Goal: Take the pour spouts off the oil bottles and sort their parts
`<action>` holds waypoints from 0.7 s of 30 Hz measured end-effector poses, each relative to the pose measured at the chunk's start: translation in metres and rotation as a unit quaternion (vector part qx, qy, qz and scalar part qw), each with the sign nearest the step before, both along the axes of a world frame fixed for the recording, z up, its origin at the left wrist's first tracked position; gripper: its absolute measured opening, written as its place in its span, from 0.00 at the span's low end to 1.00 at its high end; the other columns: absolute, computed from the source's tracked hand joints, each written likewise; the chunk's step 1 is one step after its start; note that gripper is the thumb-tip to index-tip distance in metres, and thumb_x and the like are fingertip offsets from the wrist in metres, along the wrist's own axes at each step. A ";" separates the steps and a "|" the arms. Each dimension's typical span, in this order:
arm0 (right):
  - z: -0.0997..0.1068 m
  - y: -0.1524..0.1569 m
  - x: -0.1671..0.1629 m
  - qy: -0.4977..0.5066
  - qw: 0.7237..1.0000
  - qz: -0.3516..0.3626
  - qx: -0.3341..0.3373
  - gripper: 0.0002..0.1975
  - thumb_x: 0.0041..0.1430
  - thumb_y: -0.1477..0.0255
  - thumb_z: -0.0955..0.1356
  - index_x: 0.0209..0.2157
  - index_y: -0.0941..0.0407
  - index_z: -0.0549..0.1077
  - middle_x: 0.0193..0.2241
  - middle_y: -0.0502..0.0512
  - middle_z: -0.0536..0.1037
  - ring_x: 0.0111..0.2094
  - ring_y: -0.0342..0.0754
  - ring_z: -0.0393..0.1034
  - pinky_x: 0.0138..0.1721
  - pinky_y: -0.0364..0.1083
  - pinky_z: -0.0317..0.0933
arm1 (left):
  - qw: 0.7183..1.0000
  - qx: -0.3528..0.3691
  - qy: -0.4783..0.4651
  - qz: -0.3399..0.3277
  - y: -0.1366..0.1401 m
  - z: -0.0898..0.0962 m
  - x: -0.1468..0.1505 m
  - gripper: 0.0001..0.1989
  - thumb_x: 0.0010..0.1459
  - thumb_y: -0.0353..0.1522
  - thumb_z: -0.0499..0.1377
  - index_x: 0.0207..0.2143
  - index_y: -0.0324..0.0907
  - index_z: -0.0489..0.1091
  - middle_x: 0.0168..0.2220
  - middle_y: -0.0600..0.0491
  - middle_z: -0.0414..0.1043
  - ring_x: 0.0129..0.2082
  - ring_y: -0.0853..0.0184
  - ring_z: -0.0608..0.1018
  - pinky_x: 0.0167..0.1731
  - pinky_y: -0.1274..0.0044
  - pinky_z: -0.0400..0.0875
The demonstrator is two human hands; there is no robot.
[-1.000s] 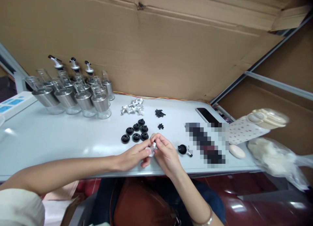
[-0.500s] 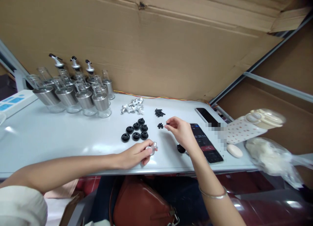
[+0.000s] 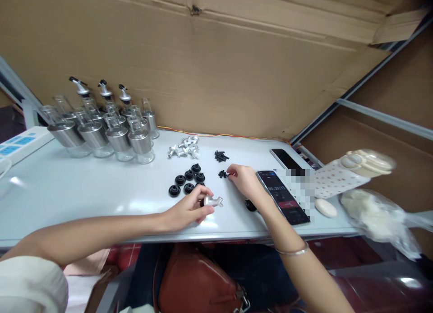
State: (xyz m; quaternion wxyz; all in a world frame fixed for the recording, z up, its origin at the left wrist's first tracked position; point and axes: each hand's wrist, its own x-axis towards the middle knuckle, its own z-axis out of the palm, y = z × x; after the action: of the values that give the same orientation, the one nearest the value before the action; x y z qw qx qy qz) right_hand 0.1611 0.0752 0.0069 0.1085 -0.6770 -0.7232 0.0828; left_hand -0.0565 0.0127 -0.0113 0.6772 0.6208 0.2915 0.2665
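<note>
In my left hand (image 3: 190,208) I hold a silver bottle pourer spout (image 3: 212,202), lying sideways with its forked end to the right. My right hand (image 3: 244,180) is pinched at the right edge of a small pile of tiny black parts (image 3: 222,174); what sits between the fingertips is too small to make out. Several round black stoppers (image 3: 180,180) lie beyond my left hand, one partly covered by it. Farther back are loose silver spouts (image 3: 184,147) and a heap of short black pieces (image 3: 221,156). Another black piece (image 3: 250,205) is partly hidden behind my right wrist.
Glass bottles with steel sleeves (image 3: 117,137) stand at the left, some topped with pourers (image 3: 105,91). A power strip (image 3: 23,144) is at the far left. Two phones (image 3: 284,198), an oval white item (image 3: 325,208), a dotted drink bottle (image 3: 340,180) and a plastic bag (image 3: 368,214) occupy the right.
The spout in my left hand has turned to lie sideways, showing more of its length. My right hand has moved slightly left and down, its fingertips now against the tiny black parts.
</note>
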 end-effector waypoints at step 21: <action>0.007 -0.105 -0.048 0.364 0.927 0.082 0.036 0.05 0.60 0.72 0.62 0.35 0.54 0.70 0.32 0.53 0.76 0.32 0.46 0.70 0.33 0.43 0.61 | 0.982 0.145 -0.007 0.124 0.000 -0.003 -0.004 0.22 0.47 0.37 0.67 0.41 0.42 0.62 0.37 0.53 0.65 0.37 0.68 0.69 0.39 0.75 0.64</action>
State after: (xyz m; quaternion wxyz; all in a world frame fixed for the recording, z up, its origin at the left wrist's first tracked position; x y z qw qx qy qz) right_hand 0.1130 -0.0300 0.0142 0.3818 -0.5344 -0.6892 0.3060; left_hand -0.0607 0.0127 -0.0145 0.5436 0.6696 0.3201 0.3920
